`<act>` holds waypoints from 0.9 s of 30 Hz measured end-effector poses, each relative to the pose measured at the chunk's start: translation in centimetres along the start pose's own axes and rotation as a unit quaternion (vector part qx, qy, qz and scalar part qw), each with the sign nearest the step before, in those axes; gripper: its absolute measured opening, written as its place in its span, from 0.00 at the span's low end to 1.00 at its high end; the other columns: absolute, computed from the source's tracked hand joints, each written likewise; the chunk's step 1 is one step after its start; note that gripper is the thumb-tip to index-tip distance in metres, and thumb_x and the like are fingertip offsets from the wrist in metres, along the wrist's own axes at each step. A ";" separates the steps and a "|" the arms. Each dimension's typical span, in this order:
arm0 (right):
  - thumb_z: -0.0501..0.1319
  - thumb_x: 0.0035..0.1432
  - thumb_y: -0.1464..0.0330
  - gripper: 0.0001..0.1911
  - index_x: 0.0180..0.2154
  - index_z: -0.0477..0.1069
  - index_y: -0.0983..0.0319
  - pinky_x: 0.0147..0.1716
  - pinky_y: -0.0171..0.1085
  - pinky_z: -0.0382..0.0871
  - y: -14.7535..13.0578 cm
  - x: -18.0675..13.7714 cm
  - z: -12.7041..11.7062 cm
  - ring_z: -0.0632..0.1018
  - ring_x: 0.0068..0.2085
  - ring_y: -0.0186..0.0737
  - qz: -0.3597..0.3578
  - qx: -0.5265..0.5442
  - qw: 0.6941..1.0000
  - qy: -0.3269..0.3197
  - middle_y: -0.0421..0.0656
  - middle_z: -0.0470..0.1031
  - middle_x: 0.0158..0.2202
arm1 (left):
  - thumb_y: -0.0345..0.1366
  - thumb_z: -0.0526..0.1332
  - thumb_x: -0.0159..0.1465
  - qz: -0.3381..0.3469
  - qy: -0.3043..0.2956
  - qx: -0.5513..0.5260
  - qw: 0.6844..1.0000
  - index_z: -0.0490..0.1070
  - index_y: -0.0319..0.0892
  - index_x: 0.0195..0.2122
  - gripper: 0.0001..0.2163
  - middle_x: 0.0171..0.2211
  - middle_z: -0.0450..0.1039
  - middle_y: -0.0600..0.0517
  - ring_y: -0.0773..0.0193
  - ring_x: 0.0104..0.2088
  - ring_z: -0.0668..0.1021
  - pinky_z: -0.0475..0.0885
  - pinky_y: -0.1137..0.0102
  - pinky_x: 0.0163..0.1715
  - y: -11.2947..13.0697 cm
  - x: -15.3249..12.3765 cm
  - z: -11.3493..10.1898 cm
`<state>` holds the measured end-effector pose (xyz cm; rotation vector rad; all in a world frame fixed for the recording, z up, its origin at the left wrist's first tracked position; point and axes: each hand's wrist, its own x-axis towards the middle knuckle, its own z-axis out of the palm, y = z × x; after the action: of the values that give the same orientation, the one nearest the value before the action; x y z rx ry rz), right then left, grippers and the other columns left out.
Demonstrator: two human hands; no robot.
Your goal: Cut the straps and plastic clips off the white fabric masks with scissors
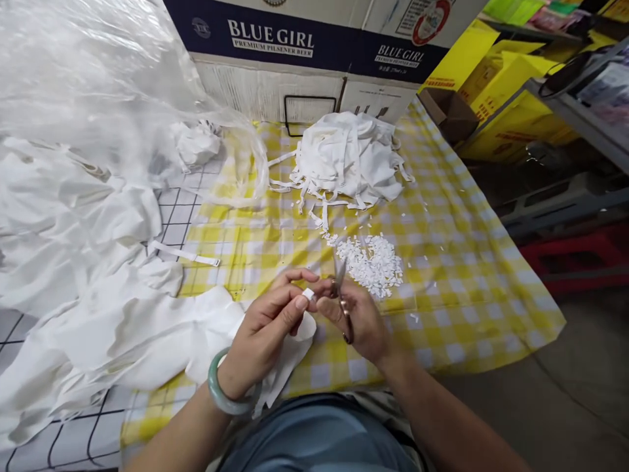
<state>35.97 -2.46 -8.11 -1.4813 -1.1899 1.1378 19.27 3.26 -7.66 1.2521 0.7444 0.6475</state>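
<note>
My left hand (275, 318), with a pale green bangle at the wrist, is closed on a white fabric piece (289, 360). A small folded white end (308, 294) of it shows between thumb and finger. My right hand (361, 318) holds a pair of scissors (343, 295), blades pointing up and away from me, and its fingertips meet the left hand's near the white end. Just beyond the scissors lies a heap of tiny white scraps (376, 265). Farther back sits a pile of white strapped fabric pieces (351, 157).
Loose white fabric (113, 334) spreads over the left side, with clear plastic (88, 72) behind it. A printed beer carton (275, 39) stands at the back. The yellow checked cloth (462, 282) ends on the right, near shelving (590, 124) and a red crate (580, 259).
</note>
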 end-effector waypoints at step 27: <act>0.66 0.55 0.54 0.18 0.33 0.65 0.60 0.31 0.35 0.66 0.9 -0.7 2.9 0.70 0.31 0.36 0.045 0.066 0.996 -0.051 0.39 0.67 0.30 | 0.36 0.56 0.70 0.045 0.111 -0.063 0.991 0.75 0.41 0.31 0.12 0.39 0.62 0.51 0.70 0.33 0.68 0.64 0.75 0.28 -0.3 0.3 1.9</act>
<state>33.22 -3.03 -9.46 -1.4023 -1.1027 1.3404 20.93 2.29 -7.73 1.1133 0.8198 0.9040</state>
